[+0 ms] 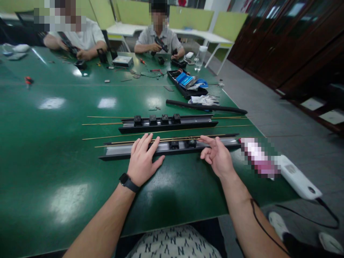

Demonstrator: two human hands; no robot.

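Observation:
My left hand (145, 159), a dark watch on its wrist, lies with fingers spread across the near black channel (119, 150), over thin brass-coloured rods (178, 139). My right hand (217, 157) is at the right part of the same channel. Its index finger stretches along the rods, the other fingers are loosely bent, and the thumb stands apart. Between my hands, two small black blocks (174, 144) sit in the channel. A similar far channel (168, 127) lies beyond it, holding several black blocks (138, 120). Whether my fingertips press on the rods I cannot tell.
A long black strip (205, 107), white gloves (204, 100) and a black tray (185, 94) with blue items lie farther back. On the right are a blurred-out pink item (259, 157) and a white corded device (299, 177). Two people work across the green table (67, 143).

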